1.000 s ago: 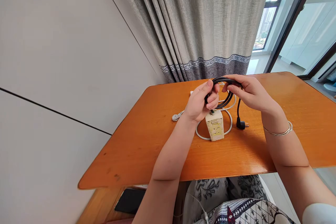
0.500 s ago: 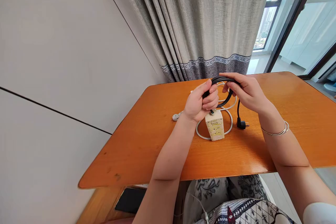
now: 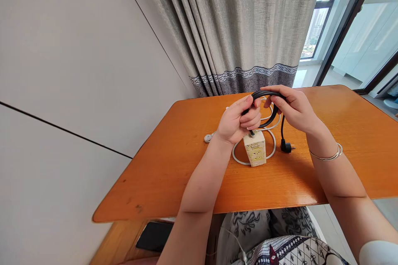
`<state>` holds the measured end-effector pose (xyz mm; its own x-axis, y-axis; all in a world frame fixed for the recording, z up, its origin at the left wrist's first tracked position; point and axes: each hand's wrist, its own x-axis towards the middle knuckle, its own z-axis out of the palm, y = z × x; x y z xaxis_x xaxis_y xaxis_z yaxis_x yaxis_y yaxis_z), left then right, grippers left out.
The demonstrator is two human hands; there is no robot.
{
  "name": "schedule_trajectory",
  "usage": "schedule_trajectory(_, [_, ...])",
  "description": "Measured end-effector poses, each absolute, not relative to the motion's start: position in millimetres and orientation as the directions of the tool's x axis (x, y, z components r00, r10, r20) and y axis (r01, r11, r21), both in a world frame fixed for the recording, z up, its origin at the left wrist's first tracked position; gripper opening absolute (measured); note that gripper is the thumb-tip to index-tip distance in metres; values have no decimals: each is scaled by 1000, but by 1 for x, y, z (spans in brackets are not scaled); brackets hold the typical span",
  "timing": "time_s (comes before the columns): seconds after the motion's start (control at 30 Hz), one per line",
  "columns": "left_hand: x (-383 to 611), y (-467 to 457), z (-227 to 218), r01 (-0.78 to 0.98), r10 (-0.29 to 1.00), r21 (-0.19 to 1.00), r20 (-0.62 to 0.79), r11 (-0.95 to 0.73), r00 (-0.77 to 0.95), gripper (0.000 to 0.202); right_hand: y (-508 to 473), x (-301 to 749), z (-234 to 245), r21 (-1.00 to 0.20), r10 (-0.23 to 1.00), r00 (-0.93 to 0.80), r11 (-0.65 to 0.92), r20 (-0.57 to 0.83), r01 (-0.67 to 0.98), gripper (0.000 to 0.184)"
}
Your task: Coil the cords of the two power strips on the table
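Observation:
A black power cord (image 3: 268, 122), gathered in loops, is held between both hands above the table. My left hand (image 3: 240, 119) is closed around the left side of the loops. On the right, my right hand (image 3: 290, 105) pinches the top of the coil between thumb and fingers. The cord's end hangs from the right hand to a black plug (image 3: 286, 146) at table level, its prongs facing right. Below the left hand stands a cream block-shaped power socket (image 3: 255, 149), with the cord's other end running into its top. A white cable (image 3: 238, 157) loops around the socket.
The orange wooden table (image 3: 161, 165) has a wall (image 3: 62, 70) on its left and a grey curtain (image 3: 248, 29) behind. A small white plug (image 3: 209, 137) lies left of the socket. A dark phone-like slab (image 3: 154, 236) rests below the front edge.
My left fingers have loosened slightly on the cord loops and shifted a little to the right. The right hand, plug and socket look almost the same.

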<state>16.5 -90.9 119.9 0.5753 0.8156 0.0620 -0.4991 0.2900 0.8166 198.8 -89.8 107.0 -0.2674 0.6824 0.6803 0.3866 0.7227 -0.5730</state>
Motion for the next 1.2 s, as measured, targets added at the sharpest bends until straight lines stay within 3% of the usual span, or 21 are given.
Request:
schedule_trajectory(0.33, [12,-87,118,-455,770,835,60,311,635,52,-83,200,103,-656,679,-232,733,696,178,28])
schedule_trajectory(0.6, [12,-91,120,-404,724,854,47,328,688,50,-87,192,103,-699,696,-233,710,679,86,44])
schedule_trajectory(0.83, [20,-95,121,-569,837,764,73,302,543,51,-74,189,93,-703,706,-191,705,682,96,52])
schedule_trajectory(1.03, [15,-97,132,-733,965,676,139,70,220,49,-72,188,87,-745,796,-400,586,455,319,48])
schedule_trajectory(1.2, [8,-94,140,-754,984,643,178,-139,-29,49,-73,182,84,-634,810,-568,517,146,575,50])
